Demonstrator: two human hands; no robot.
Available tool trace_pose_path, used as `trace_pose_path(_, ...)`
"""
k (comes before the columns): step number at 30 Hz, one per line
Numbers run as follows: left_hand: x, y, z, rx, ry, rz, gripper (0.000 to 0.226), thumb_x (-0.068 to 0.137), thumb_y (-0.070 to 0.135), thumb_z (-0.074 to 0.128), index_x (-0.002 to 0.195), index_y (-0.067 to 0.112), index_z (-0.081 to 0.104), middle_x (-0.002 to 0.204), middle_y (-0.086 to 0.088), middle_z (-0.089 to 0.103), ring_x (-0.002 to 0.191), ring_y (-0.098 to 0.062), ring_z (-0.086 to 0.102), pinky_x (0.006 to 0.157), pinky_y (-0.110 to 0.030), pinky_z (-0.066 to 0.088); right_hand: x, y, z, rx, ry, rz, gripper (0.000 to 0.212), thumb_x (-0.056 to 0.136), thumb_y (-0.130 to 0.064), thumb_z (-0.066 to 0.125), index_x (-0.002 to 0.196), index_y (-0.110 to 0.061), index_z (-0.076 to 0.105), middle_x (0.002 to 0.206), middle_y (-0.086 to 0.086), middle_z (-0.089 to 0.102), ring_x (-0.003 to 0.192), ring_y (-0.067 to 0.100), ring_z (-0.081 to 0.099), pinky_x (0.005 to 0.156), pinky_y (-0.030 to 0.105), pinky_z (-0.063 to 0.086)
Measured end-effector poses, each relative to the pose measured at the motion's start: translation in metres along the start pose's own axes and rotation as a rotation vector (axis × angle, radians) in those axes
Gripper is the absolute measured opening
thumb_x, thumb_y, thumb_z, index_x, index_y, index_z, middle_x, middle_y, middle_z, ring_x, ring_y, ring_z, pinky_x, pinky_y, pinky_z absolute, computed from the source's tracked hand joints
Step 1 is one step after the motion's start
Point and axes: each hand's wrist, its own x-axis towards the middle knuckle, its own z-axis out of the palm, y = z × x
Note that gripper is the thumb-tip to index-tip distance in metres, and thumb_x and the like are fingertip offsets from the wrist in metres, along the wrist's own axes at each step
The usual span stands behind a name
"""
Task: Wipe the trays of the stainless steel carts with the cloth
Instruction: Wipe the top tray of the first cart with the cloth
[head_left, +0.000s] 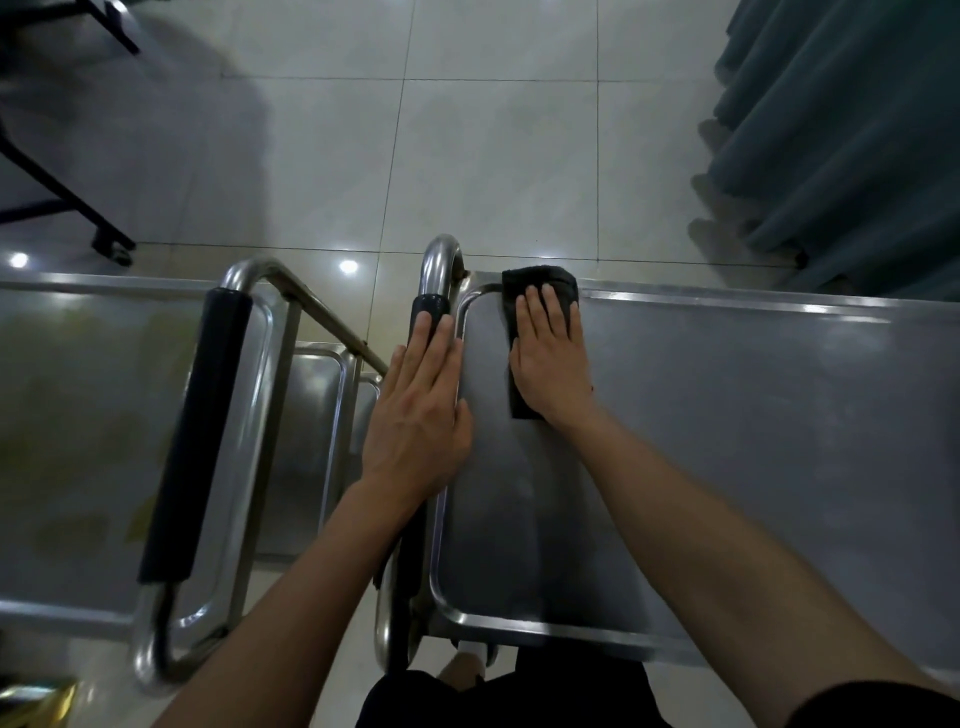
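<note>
Cloth (540, 291): we press it flat at the right cart's tray (727, 415) far left corner
Right hand (550, 358): fingers straight on it
Left hand (421, 410): flat along the handle (431, 306), holding nothing
Progress: we judge most of this tray, and the left cart (78, 415), remain

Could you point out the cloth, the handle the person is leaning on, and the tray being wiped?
cloth (540, 279): head view, on its far edge beyond the fingertips.
handle (430, 305): head view, on the black sleeve ahead of the left fingers.
tray (727, 415): head view, on its bare flat steel surface.
</note>
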Motion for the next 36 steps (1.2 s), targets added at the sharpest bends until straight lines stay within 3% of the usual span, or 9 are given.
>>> trace_pose_path(6,0.0,-0.002,0.0,-0.069,0.039,0.005,0.071,0.092,0.015,0.052,0.154,0.004,0.019,0.164,-0.008,0.008,0.151,-0.018,-0.007,0.123,-0.046,0.014,-0.048,-0.021,0.007,0.031,-0.026,0.017,0.065,0.102,-0.037,0.026,0.159,-0.009,0.014,0.168,0.01,0.008,0.155,0.026,-0.005,0.124,0.054,0.009)
trace_pose_path(17,-0.002,-0.005,-0.007,-0.158,0.018,0.05,0.07,0.086,0.006,0.038,0.154,0.006,0.02,0.164,-0.006,0.011,0.151,-0.019,-0.007,0.123,-0.046,0.008,-0.158,-0.061,0.009,0.068,-0.031,0.06,0.064,0.102,-0.033,0.032,0.159,-0.007,0.018,0.167,0.013,0.011,0.155,0.029,-0.003,0.122,0.057,0.011)
trace_pose_path(24,-0.021,-0.009,-0.011,-0.153,0.008,0.099,0.058,0.099,0.005,0.036,0.154,0.005,0.019,0.164,-0.003,0.008,0.151,-0.017,-0.01,0.122,-0.043,0.013,-0.225,-0.087,0.014,0.088,-0.027,0.114,0.064,0.103,-0.032,0.034,0.159,-0.006,0.019,0.167,0.013,0.011,0.155,0.029,-0.003,0.122,0.057,0.012)
trace_pose_path(32,-0.026,-0.012,-0.005,-0.132,0.059,0.116,0.059,0.097,0.002,0.034,0.154,0.002,0.018,0.164,-0.008,0.011,0.151,-0.02,-0.007,0.123,-0.04,0.013,-0.255,-0.126,0.016,0.114,-0.037,0.14,0.065,0.1,-0.027,0.043,0.158,-0.006,0.021,0.167,0.013,0.012,0.155,0.03,-0.003,0.121,0.058,0.016)
trace_pose_path(36,-0.026,-0.013,-0.003,-0.137,0.091,0.123,0.058,0.097,0.002,0.036,0.153,0.001,0.019,0.163,-0.008,0.013,0.151,-0.02,-0.006,0.122,-0.036,0.009,-0.248,-0.141,0.016,0.154,-0.046,0.112,0.065,0.1,-0.031,0.032,0.158,-0.006,0.019,0.167,0.014,0.011,0.155,0.031,-0.004,0.121,0.059,0.016)
